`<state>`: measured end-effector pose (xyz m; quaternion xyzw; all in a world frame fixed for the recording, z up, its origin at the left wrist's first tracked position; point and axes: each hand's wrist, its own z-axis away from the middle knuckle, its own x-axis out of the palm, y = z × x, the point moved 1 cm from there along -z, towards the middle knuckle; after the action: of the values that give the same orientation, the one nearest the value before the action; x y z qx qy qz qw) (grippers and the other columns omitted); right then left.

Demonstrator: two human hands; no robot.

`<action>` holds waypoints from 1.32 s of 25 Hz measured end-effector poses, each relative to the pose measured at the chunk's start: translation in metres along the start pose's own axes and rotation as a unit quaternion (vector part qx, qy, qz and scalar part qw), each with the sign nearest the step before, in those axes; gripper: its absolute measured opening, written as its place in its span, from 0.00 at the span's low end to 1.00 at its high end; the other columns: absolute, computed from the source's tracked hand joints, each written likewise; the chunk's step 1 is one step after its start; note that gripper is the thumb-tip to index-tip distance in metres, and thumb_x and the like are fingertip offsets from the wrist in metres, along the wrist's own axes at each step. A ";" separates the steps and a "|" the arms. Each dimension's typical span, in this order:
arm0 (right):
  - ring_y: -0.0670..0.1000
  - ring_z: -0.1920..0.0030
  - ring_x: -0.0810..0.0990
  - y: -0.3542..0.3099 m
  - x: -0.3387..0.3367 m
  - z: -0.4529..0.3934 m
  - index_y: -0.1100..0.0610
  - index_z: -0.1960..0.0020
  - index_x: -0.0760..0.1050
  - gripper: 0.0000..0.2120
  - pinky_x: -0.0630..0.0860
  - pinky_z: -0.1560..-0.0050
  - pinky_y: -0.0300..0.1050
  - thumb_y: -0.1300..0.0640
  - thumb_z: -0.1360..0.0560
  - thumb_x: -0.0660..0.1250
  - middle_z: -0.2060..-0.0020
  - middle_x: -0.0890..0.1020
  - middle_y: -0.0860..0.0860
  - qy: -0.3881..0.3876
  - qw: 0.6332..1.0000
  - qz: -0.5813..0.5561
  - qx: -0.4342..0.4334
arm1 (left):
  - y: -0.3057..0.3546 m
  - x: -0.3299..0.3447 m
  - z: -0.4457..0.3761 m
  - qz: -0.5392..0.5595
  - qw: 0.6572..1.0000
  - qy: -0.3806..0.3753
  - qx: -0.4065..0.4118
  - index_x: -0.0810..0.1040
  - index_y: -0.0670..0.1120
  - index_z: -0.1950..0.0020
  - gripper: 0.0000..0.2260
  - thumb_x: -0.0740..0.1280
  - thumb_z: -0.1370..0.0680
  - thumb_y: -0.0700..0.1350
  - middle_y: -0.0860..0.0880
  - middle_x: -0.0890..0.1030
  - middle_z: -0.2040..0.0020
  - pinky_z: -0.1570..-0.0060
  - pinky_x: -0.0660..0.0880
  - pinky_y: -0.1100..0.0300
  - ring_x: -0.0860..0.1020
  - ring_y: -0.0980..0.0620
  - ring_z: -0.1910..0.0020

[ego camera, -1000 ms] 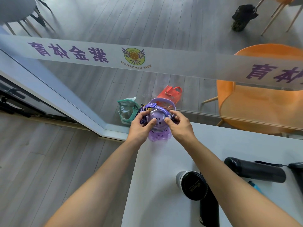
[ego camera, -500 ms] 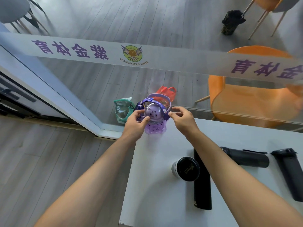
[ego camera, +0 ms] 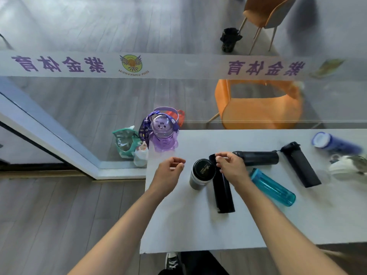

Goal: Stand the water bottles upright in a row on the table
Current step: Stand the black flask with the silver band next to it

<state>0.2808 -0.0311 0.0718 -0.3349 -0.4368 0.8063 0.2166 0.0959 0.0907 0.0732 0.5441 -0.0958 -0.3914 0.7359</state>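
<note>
1. At the cap end of the lying black bottle [ego camera: 223, 192], the right hand [ego camera: 231, 167] has its fingers [ego camera: 220, 157] loosely curled, holding nothing; left hand [ego camera: 168, 172] likewise
2. Grip mid-body, tip it upright on the surface [ego camera: 198, 225] beside the standing silver bottle [ego camera: 201, 173], in line with the purple bottle [ego camera: 162, 132]

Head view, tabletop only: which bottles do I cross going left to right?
Purple bottle → silver tumbler → slim black bottle → teal bottle → black flip-top bottle → blue bottle.
</note>
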 end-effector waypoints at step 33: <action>0.45 0.43 0.78 -0.023 -0.005 -0.113 0.37 0.40 0.69 0.30 0.74 0.42 0.43 0.49 0.36 0.80 0.45 0.80 0.43 -0.185 0.952 0.139 -0.201 | 0.048 0.077 -0.066 -0.011 0.998 0.059 -0.017 0.63 0.52 0.23 0.30 0.59 0.23 0.33 0.53 0.75 0.35 0.44 0.70 0.61 0.75 0.49 0.35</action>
<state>0.3674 0.0409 0.0486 -0.2738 -0.5715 0.7717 -0.0540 0.2077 0.0906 0.0676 0.5551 -0.0394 -0.3683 0.7448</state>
